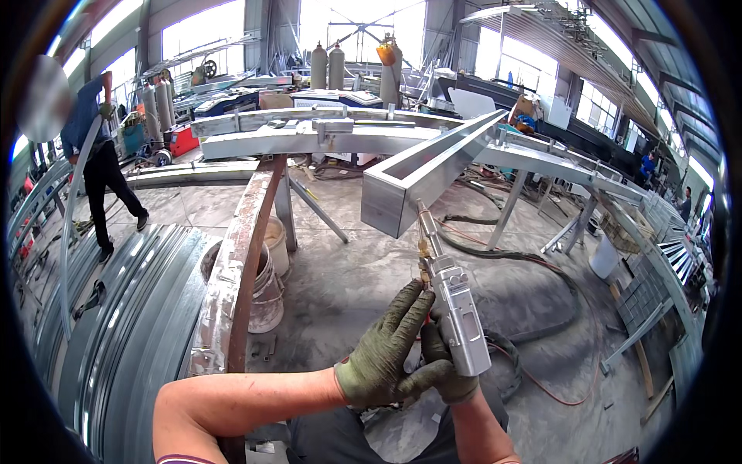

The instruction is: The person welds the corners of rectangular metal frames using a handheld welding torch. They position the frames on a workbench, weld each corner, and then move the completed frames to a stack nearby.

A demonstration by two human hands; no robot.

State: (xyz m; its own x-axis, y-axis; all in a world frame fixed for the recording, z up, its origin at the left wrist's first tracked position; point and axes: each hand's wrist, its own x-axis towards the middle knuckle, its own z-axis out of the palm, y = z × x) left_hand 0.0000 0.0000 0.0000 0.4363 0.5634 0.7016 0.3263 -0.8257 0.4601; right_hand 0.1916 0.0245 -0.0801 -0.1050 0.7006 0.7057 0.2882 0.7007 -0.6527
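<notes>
Right hand [457, 387]: in an olive-green work glove, grasping the grip of a silver, block-bodied metal hand tool with a slim nozzle [464, 325]; much of this hand is hidden behind the tool.
Left hand [379, 348]: gloved alike, fingers together and nearly straight, reaching along the left side of the tool up to a small brass-coloured fitting [424, 259]; I cannot tell whether it grips or merely rests there.
Tool: held out in front of the person's knees, nozzle pointing forward and up.
Nozzle tip: at the near end of a long, narrow, hollow frame of shiny silver metal [384, 205]; whether it touches is hard to judge from this angle.
Frame: its far end lies at a long, curved, silver-grey metal beam [301, 145] that crosses the workspace.
Left side: a rust-brown beam with a pale, blotched top [232, 305] runs forward, a grimy, whitish round bucket [265, 303] beside it.
Floor, right: a thick dark hose [533, 336] loops across grey concrete.
Beyond: a co-worker in a blue top and black trousers [108, 178] stands near long grey metal strips [139, 325].
</notes>
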